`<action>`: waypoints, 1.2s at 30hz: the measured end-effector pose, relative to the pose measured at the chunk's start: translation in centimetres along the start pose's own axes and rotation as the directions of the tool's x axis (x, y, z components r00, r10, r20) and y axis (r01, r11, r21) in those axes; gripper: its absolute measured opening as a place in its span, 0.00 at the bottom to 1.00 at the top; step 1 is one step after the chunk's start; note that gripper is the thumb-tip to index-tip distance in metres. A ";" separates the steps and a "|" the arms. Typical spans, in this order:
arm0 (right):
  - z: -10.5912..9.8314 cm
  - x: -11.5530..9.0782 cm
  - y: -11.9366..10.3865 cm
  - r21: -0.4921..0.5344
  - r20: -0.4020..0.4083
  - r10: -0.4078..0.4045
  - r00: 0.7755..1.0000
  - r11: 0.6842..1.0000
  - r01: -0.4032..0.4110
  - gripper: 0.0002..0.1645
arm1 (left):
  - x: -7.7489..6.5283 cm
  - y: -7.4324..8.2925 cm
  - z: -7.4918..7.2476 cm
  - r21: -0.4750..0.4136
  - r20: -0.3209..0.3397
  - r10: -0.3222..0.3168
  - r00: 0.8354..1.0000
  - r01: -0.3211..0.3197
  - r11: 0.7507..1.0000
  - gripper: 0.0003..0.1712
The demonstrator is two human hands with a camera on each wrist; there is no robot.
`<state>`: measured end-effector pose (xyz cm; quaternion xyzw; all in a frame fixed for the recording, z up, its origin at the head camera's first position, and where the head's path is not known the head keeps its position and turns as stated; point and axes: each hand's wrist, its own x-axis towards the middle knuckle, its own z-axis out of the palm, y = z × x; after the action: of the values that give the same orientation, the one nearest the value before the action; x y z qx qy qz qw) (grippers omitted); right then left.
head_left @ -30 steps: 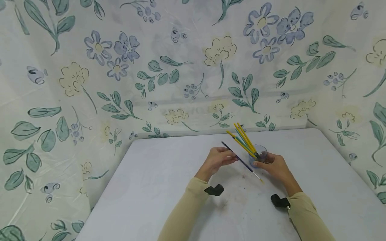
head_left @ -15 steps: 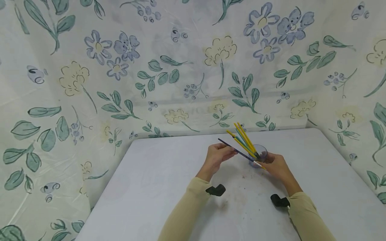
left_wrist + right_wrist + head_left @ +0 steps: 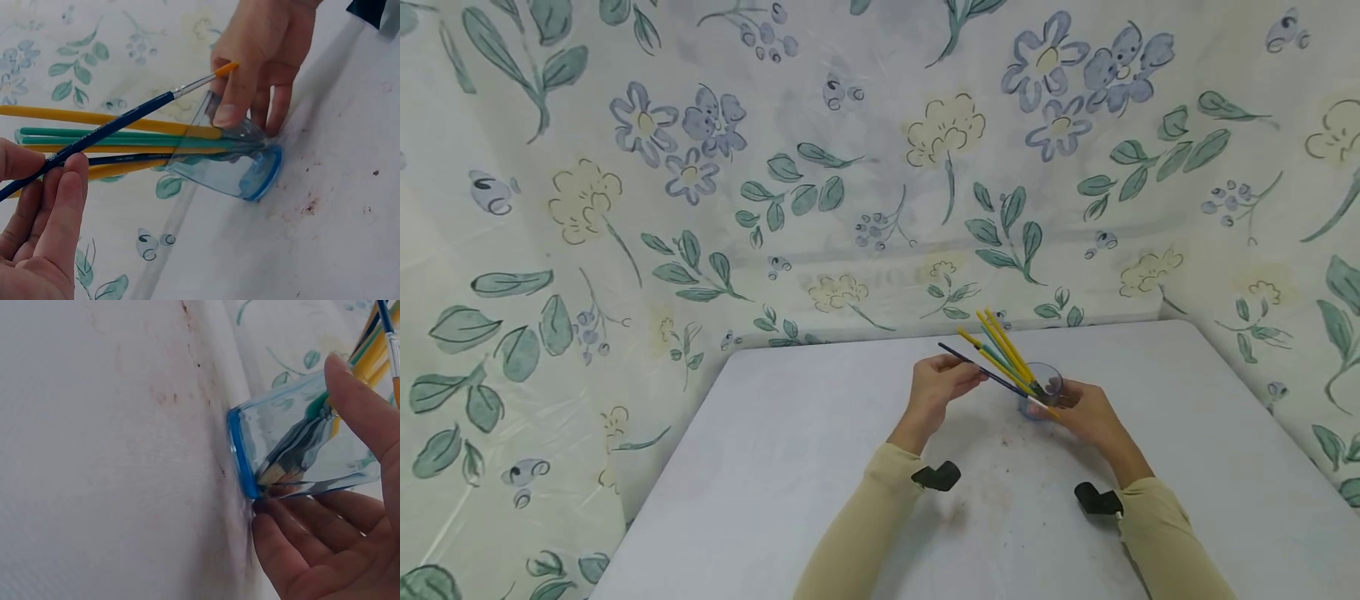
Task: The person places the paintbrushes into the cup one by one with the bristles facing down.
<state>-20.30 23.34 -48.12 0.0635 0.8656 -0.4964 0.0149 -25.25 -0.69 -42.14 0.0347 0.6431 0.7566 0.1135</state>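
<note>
My left hand (image 3: 934, 390) pinches a dark blue paintbrush (image 3: 122, 122) between thumb and fingertips. Its orange bristles (image 3: 226, 69) and silver ferrule point toward my right hand and overlap it in the head view. My right hand (image 3: 1084, 410) grips a clear cup with a blue base (image 3: 242, 453), thumb on one side and fingers on the other. Several yellow, green and blue brushes (image 3: 119, 136) lean in the cup, bristles down at its bottom, handles sticking out toward the upper left. The cup stands on the white table.
The white tabletop (image 3: 790, 467) carries small brown specks and smudges in front of the cup. Behind and beside it hangs a floral cloth (image 3: 850, 167). A dark wrist camera (image 3: 937, 476) sits at each cuff.
The paintbrush in my left hand has risen and swung, so its bristle end now overlaps my right hand instead of hanging below. The right hand stays around the cup.
</note>
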 end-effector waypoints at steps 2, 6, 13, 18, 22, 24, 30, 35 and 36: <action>-0.2 0.0 -0.1 0.021 0.014 -0.007 1.000 1.000 0.007 0.54 | 0.0 0.1 0.0 -0.004 0.002 0.001 1.000 -0.001 1.000 0.16; -0.5 0.1 -0.3 0.056 0.004 -0.033 0.999 0.998 0.033 0.62 | 0.1 0.1 0.0 -0.011 -0.002 0.018 1.000 -0.018 1.000 0.17; -0.8 -0.1 -0.7 0.057 -0.022 -0.053 0.998 0.997 0.054 0.56 | 0.1 0.0 0.2 -0.038 -0.046 0.072 0.996 -0.074 0.997 0.15; -0.7 -0.2 -1.3 0.044 -0.030 -0.037 0.999 0.998 0.038 0.55 | 0.2 -0.1 0.4 -0.037 -0.082 0.101 0.991 -0.105 0.994 0.15; -0.6 -0.3 -1.5 0.011 -0.046 -0.034 0.998 0.999 0.035 0.55 | 0.2 -0.1 0.7 -0.041 -0.092 0.134 0.987 -0.138 0.990 0.14; -0.6 -0.3 -1.6 -0.002 -0.054 -0.032 0.998 0.999 0.032 0.54 | 0.2 -0.2 0.8 -0.037 -0.096 0.152 0.984 -0.156 0.987 0.13; -0.5 -0.4 -1.8 -0.007 -0.064 -0.021 0.998 1.000 0.020 0.54 | 0.2 -0.7 1.0 -0.002 -0.079 0.201 0.976 -0.202 0.979 0.12; -0.5 -0.4 -1.8 -0.005 -0.066 -0.004 0.998 1.000 0.004 0.55 | 0.1 -0.9 1.2 0.052 -0.065 0.262 0.963 -0.258 0.965 0.10; -0.5 -0.4 -1.8 -0.003 -0.067 -0.001 0.998 1.000 0.001 0.55 | 0.1 -0.8 1.3 0.072 -0.064 0.280 0.958 -0.275 0.959 0.09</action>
<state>-20.09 22.81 -46.30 0.0797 0.8665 -0.4926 -0.0145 -24.96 0.70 -42.74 0.1003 0.6588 0.7454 -0.0188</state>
